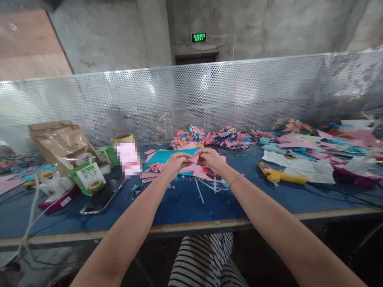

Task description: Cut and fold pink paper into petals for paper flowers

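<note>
Between my two hands, over the middle of the table, is a small piece of pink paper. My left hand pinches its left side, and my right hand pinches the right side. Beneath them lie a blue paper sheet and more pink sheets. Scissors with red handles rest just below my right hand, partly covered by it. A pink paper flower sits to the left of my left hand. Thin pale-blue paper strips are scattered nearer to me.
Pink and blue paper flowers line the back by a perforated metal screen. A yellow glue gun with a black cord lies right, before piled paper. Left are a phone, a green-white carton and a brown bag.
</note>
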Demonstrator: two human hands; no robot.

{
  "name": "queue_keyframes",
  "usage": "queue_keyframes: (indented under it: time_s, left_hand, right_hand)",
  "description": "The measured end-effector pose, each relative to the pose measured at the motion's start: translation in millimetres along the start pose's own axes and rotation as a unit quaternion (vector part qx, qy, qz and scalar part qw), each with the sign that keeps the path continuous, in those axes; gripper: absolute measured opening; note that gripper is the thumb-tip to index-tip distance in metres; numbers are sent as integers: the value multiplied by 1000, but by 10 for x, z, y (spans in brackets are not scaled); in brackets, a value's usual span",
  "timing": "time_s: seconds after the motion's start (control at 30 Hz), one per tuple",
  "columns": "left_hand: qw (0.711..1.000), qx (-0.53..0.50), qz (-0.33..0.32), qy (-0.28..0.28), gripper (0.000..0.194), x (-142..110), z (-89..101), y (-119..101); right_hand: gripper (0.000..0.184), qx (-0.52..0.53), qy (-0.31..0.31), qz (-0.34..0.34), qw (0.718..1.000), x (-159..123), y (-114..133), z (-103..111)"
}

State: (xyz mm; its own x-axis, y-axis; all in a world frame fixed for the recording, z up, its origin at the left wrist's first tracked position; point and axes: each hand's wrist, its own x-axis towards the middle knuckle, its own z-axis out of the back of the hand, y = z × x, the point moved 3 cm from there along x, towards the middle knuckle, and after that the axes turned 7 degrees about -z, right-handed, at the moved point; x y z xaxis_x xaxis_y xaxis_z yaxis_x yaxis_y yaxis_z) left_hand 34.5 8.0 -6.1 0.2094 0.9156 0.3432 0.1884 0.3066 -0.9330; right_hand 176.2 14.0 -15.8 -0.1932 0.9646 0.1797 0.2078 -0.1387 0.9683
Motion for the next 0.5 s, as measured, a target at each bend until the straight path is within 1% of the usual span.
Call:
queue_keyframes:
  time_s: [0.07,0.13,0.23,0.33,0.4,0.5]
  left_hand:
    - [1000,13,-3,-6,9,-6,-8,-5]
    - [999,46,-15,-8,9,-24,-18,-27]
    - [994,99,-49,9,18,-56,-40,-75]
    - [991,117,-57,6,28,-70,-44,-89]
    - [988,142,-55,-1,31,-67,-41,-81]
    - [982,175,-61,16,25,-56,-50,-59]
  right_hand:
    - [14,2,2,2,1000,-3,5,-3]
    - [15,-27,3,24,999,2,9,-1]
    - [22,-118,-13,77,990,19,10,14]
    - [31,-178,-35,106,978,29,10,31]
    - [32,-186,-43,113,975,20,23,29]
    - [31,-176,-32,111,978,-15,57,2]
